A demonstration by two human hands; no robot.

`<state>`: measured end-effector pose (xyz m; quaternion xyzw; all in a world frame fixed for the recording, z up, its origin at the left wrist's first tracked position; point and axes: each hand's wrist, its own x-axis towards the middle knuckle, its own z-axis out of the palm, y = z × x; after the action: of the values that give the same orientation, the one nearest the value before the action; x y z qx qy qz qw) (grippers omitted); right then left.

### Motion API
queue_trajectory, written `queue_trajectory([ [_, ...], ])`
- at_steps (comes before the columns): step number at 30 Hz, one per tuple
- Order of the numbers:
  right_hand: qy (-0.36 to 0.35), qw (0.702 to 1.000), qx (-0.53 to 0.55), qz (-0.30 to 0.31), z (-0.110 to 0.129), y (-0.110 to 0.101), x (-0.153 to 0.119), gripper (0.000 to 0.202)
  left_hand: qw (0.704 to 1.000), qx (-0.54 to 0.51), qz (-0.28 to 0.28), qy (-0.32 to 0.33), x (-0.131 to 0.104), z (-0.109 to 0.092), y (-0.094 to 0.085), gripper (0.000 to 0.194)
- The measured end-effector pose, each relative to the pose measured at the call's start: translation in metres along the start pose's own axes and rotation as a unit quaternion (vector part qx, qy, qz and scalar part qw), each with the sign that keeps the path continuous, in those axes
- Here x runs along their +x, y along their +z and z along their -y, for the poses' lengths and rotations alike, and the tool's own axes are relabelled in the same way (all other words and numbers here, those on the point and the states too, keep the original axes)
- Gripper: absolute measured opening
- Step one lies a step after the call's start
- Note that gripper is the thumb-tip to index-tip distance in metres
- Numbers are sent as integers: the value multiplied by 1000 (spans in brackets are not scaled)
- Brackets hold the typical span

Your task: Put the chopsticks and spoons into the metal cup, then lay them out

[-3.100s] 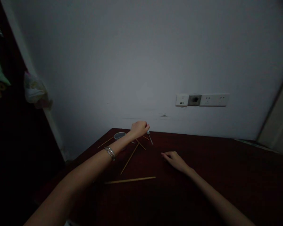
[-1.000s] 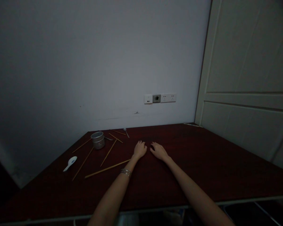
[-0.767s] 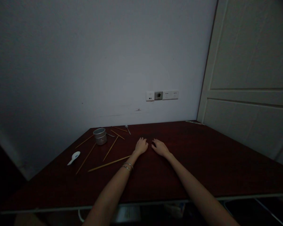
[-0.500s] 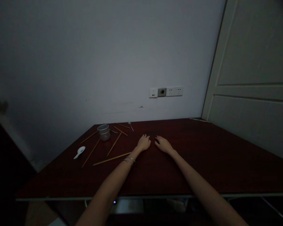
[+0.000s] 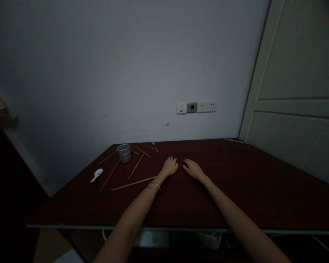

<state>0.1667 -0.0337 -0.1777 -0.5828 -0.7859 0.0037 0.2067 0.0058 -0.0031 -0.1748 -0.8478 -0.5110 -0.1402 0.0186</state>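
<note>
My left hand [image 5: 170, 166] lies palm down on the dark red table [image 5: 252, 182], fingers apart and holding nothing. Beside it, a short gap away, my right hand [image 5: 193, 169] rests the same way, also with nothing in it. Left of my left forearm is a chopstick [image 5: 134, 183], its right end close to my wrist. Several more chopsticks [image 5: 136, 167] are scattered farther left. Among them stands a grey metal cylindrical holder [image 5: 124, 153] with small holes in its side. A white soup spoon [image 5: 97, 174] lies at the left.
A thin metal spoon [image 5: 155, 147] lies near the wall, and another metal utensil [image 5: 135, 152] is beside the holder. Wall sockets [image 5: 205, 106] sit above the table's back edge. A pale panelled door [image 5: 296, 128] borders the right side. Some objects are on a shelf below the tabletop.
The whole view has shifted slightly, so everything appears a little farther right. Both hands stay in place on the table, and the objects have not moved on it.
</note>
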Motion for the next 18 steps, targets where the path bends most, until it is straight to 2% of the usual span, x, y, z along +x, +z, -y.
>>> queue_trajectory([
  [8, -4, 1000, 12, -14, 2, 1, -2, 45, 1000, 12, -11, 5, 1, 2, 4, 47],
  [18, 4, 1000, -8, -3, 5, -2, -5, 45, 999, 39, 7, 5, 3, 1, 5, 46],
])
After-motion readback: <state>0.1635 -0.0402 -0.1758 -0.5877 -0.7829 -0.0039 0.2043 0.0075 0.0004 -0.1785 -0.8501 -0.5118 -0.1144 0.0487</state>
